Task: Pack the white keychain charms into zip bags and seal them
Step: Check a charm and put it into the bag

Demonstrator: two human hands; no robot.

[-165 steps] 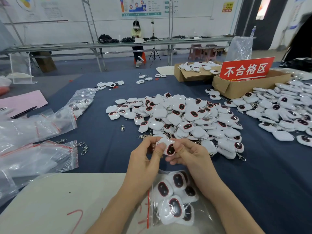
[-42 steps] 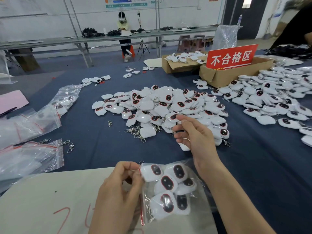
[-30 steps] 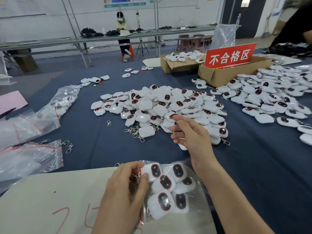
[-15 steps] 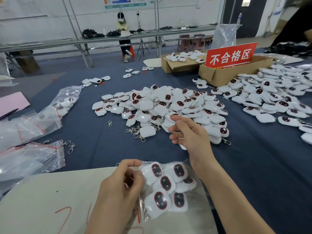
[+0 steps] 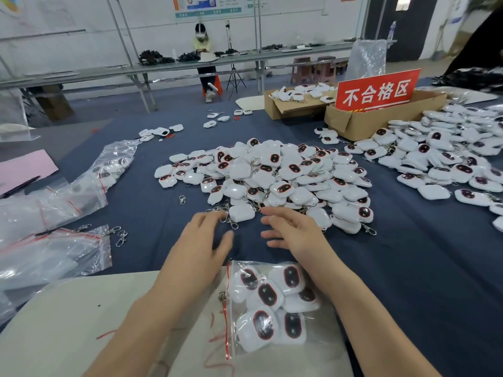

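Both hands are off the bag now. Half a second ago our left hand [image 5: 201, 240] pinched the mouth of the clear plastic zip bag with the red seal line [image 5: 226, 330], and our right hand [image 5: 294, 232] was curled at the near edge of the heap. Now the two are out side by side over the dark blue surface [image 5: 408, 281], at 12 o'clock from the bag. The fingers of both are straight, spread wide and holding nothing.

The bag lies flat at 6 o'clock, partly on a pale beige board [image 5: 81, 322], with its mouth turned to 9 o'clock. We count six or seven white keychain charms with dark oval faces [image 5: 266, 293] inside it. A small metal clasp [image 5: 222, 296] pokes out past the red line, so we judge the bag is not yet sealed.

The big heap of loose white charms [image 5: 272, 175] sits at 12 o'clock, just beyond our fingertips. One plain white charm lying face down [image 5: 241, 212] rests at its near edge, between the two hands and just ahead of them.

For the task, we read this as the gap between one charm and the next: the bag is let go so both hands can fetch from the heap. The face-down charm looks the likeliest pick. Its chain seems tangled with others, which could drag neighbours along.

A flat stack of empty clear zip bags [image 5: 49, 257] waits at 9 o'clock.
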